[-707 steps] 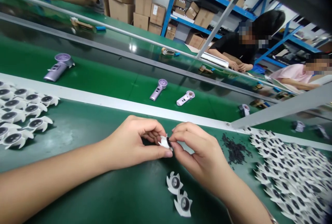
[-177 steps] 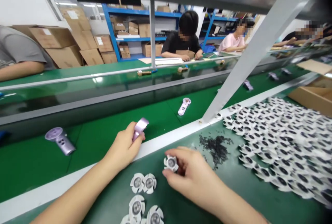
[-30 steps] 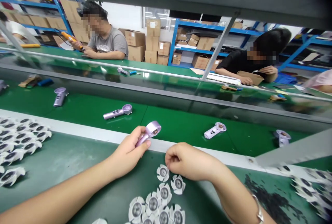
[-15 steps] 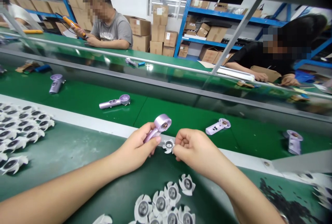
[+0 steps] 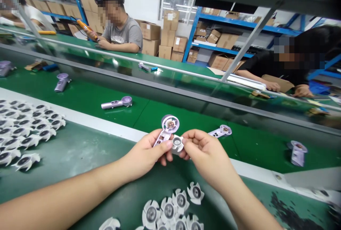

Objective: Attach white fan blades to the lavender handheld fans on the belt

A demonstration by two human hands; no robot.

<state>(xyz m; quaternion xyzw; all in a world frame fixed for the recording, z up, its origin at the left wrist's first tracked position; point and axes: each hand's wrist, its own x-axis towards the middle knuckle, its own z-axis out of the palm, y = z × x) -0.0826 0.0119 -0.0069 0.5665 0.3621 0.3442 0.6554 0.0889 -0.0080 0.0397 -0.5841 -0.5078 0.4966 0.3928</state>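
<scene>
Head view: left hand [image 5: 145, 156] grips lilac handheld fan body [image 5: 166, 130] with round head up, right hand [image 5: 206, 153] pinches white vaned disc [image 5: 177, 143] just below that head, both clenched over the desk edge.
Left to right: packed rows of white discs [image 5: 26, 134] on green desk [image 5: 80, 152], other fan bodies [image 5: 116, 102] lying on green conveyor belt [image 5: 80, 111] beyond the desk, loose discs [image 5: 169, 210] under the hands, heap of small dark parts [image 5: 290, 212] at right.
</scene>
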